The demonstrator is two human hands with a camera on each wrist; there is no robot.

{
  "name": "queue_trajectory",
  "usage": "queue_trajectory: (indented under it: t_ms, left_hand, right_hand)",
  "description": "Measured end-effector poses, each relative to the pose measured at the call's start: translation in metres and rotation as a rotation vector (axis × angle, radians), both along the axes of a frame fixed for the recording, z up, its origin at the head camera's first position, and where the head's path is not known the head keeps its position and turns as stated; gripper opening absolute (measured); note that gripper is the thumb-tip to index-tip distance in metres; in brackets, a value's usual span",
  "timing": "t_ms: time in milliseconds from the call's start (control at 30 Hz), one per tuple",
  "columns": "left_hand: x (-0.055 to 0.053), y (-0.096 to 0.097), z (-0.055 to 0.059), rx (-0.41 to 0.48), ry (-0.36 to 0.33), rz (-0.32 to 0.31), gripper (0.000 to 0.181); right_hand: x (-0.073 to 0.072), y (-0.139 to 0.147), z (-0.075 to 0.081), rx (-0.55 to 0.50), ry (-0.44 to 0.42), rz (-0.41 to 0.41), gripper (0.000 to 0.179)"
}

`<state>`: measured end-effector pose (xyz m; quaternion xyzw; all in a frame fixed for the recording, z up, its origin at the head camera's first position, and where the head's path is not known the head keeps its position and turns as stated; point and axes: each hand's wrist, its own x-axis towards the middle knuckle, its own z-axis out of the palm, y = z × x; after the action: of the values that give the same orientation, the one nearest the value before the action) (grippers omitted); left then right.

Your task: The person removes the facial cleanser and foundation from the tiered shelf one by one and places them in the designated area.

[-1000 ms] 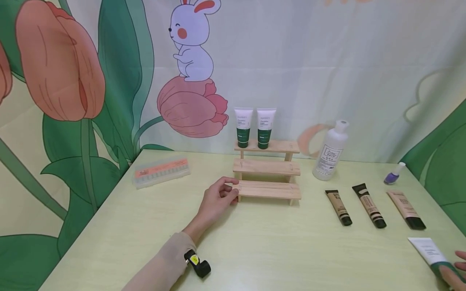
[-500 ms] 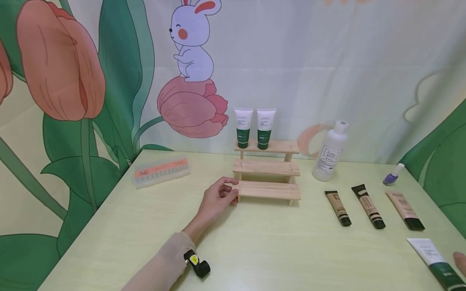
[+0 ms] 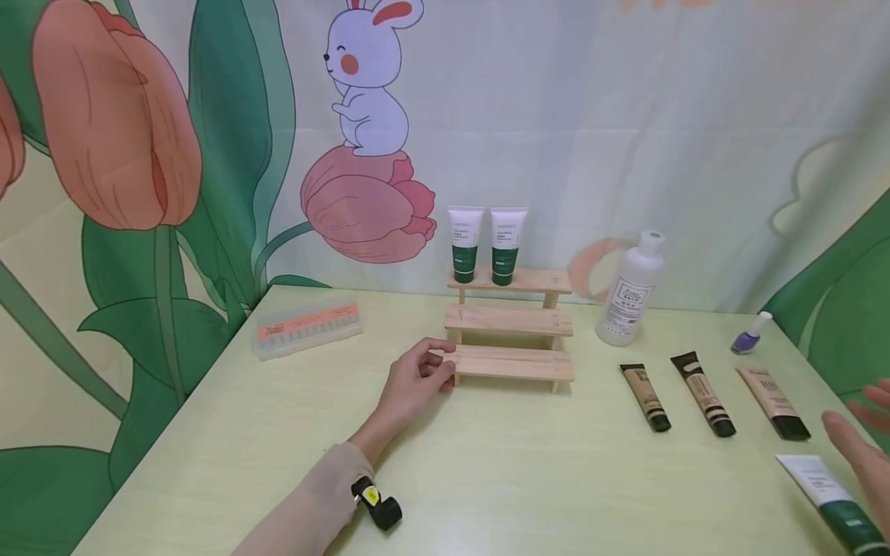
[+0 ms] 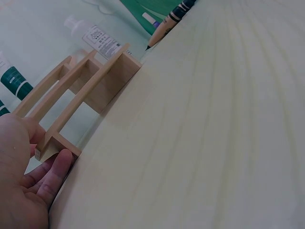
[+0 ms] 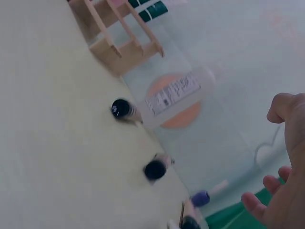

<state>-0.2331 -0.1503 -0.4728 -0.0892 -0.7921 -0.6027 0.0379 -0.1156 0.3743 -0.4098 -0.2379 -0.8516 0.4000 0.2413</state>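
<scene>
My left hand (image 3: 410, 386) pinches the left end of the lowest step of a three-tier wooden display stand (image 3: 511, 363). The left wrist view shows its thumb and fingers (image 4: 59, 167) around that corner. Two upright white-and-green squeeze tubes (image 3: 465, 243) are on the top tier. At the right edge, partly cut off, my right hand (image 3: 862, 448) is raised with fingers spread, holding nothing. It overlaps a third white-and-green tube (image 3: 820, 483) lying at the front right. Close by lies a beige tube with a black cap (image 3: 772, 401).
Two slim brown-and-black tubes (image 3: 645, 396) lie right of the stand. Behind them stands a white labelled bottle (image 3: 626, 297). A purple nail polish bottle (image 3: 747, 340) is at the back right, a clear plastic case (image 3: 309, 330) at the back left. A printed curtain (image 3: 521, 116) hangs behind.
My right hand has let go of the white-and-green tube, left the view almost wholly, then come back higher with fingers spread. The left hand and stand have stayed put.
</scene>
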Motion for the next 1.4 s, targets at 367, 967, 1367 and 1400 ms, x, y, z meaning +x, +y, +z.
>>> queue_trajectory:
  t_ms: [367,967,1367,1400]
  left_hand:
    - [0.000,0.001,0.000,0.002,0.008,-0.009,0.026]
    - [0.003,-0.002,0.000,0.026,-0.023,0.010,0.025]
    - [0.001,-0.001,0.001,0.020,-0.014,0.005,0.024]
    - [0.001,-0.001,0.001,0.020,-0.015,0.005,0.024]
  right_hand:
    - [-0.027,-0.051,0.050,-0.039,0.299,0.295,0.071]
    - [-0.091,-0.146,0.069,-0.082,0.394,0.610,0.073]
    - [-0.132,-0.205,0.079,-0.227,0.436,0.805,0.066]
    - [-0.134,-0.209,0.079,-0.235,0.434,0.813,0.065]
